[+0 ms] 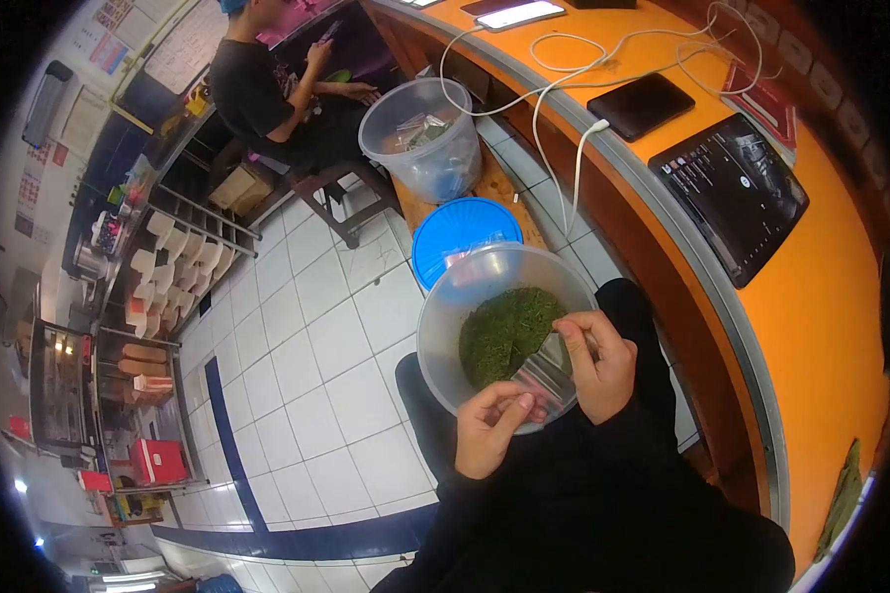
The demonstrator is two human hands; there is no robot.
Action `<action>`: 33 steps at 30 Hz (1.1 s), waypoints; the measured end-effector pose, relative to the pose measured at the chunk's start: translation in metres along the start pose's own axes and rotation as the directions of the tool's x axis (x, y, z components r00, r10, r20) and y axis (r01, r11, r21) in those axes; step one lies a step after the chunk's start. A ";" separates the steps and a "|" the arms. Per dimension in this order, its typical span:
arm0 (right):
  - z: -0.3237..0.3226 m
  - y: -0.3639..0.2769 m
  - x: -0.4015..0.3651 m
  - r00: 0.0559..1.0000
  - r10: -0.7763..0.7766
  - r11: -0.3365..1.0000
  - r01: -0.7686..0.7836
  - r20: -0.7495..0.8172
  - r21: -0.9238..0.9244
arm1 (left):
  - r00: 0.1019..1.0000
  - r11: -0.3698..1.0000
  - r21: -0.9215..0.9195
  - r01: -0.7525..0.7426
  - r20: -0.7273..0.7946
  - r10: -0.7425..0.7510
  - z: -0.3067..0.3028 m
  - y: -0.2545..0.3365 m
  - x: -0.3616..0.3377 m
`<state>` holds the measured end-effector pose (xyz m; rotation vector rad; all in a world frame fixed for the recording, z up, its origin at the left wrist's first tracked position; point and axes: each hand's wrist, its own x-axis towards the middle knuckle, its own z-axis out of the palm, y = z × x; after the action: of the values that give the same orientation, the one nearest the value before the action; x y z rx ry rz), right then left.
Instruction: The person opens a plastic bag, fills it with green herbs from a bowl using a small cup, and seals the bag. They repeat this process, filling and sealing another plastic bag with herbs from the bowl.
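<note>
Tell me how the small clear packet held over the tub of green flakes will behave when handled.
The clear packet is probably thin and floppy: it seems to flex between the left hand and right hand. It looks light, held by fingertip grip alone. Its glossy film may be slippery, so it could drop into the tub.

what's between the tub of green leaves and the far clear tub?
Head view: a blue lid lies flat there, its near edge hidden behind the leaf tub. The far tub stands beyond it.
</note>
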<state>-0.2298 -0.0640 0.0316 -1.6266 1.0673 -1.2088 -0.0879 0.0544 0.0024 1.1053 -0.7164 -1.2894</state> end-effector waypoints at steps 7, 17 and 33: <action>-0.002 0.001 0.004 0.983 0.139 0.988 -0.131 0.116 -0.079 | 0.995 0.997 0.034 -0.065 -0.069 0.067 0.005 0.000 0.004; -0.010 0.001 0.004 0.825 -0.093 0.985 0.157 0.558 -0.068 | 0.967 0.952 0.287 -0.104 -0.196 0.165 -0.001 0.005 0.013; 0.000 0.016 -0.005 0.798 -0.129 0.963 0.243 0.588 -0.118 | 0.973 0.703 0.701 -0.120 -0.059 0.225 0.002 0.023 0.018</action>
<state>-0.2335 -0.0642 0.0157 -2.1058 0.6477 -0.6527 -0.0776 0.0346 0.0218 1.6693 -1.2245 -0.7579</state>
